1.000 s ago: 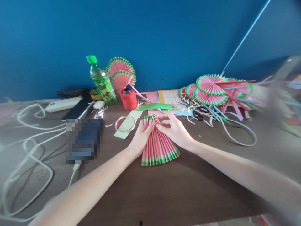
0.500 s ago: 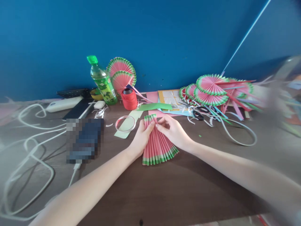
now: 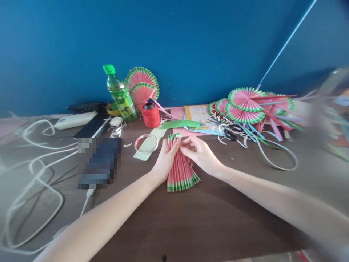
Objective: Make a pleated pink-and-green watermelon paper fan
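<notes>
A pleated pink paper fan (image 3: 181, 176) with green and white edges stands between my hands, narrow at the middle and flared toward me. My left hand (image 3: 165, 160) grips its left side, thumb pressed on the folds. From the right, my right hand (image 3: 200, 154) pinches the pleats near the middle, with some fingers behind the paper. Just left of my hands, a roll of clear tape (image 3: 146, 151) lies partly on a pale green paper strip (image 3: 143, 156). A brighter green strip (image 3: 180, 124) lies beyond the fan.
A red thread spool (image 3: 151, 116) and a green bottle (image 3: 121, 96) stand at the back. Finished round fans (image 3: 245, 105) pile up at right, by black-handled scissors (image 3: 231, 134). A phone (image 3: 100, 163) and white cables (image 3: 61, 203) lie at left.
The fan's flared near end has narrowed, its right edge drawn in to the left. My right hand's fingers now show behind the pleats. My left hand keeps its hold.
</notes>
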### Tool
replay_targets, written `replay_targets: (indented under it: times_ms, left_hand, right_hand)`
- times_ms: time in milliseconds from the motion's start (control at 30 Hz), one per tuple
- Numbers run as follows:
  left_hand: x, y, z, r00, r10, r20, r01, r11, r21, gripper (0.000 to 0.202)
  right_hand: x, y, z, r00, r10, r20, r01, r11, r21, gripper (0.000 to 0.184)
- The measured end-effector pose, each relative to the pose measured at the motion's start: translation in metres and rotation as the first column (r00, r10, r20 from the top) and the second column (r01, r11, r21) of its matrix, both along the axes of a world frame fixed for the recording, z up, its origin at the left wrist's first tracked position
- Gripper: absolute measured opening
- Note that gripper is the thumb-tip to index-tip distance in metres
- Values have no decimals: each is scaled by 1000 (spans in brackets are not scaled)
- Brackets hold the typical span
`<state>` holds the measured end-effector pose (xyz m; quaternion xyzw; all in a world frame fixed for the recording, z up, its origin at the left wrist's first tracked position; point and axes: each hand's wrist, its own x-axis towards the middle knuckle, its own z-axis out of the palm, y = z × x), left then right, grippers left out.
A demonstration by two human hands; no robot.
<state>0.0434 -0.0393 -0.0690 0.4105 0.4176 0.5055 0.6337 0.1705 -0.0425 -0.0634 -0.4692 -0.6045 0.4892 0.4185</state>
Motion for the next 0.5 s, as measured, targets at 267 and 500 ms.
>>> replay_targets:
  times_ms: [267,500]
  left_hand:
    - [1,0,1,999,-7,44,8,1000,-29,33]
    - [3,1,-1,984,-179,14,179,984,14,32]
  right_hand:
    - [-2,-2,1,1000,26,11,-26,999,45,10]
    - [-8,-6,0,995,50,-86,-49,999,8,9]
